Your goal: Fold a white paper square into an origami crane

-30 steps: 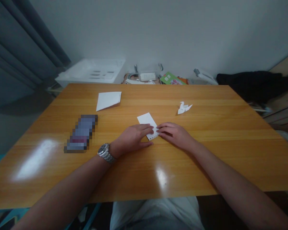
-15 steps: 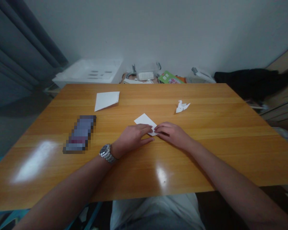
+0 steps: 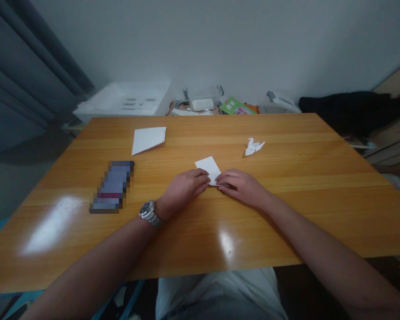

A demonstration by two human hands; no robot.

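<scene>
The paper (image 3: 210, 165) was on the table (image 3: 200, 231) between both hands, its near corners covered by fingers. The right hand (image 3: 220, 182) pinched one corner; the left hand (image 3: 188, 183) touched the other, its thumb out of sight, so I couldn't tell its grip. Pixelation obscured a dark slab (image 3: 112, 186).

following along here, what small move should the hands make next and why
Probably press down along the near edge of the small white paper: the fingers of the left hand and right hand meet the paper around that edge.
</scene>
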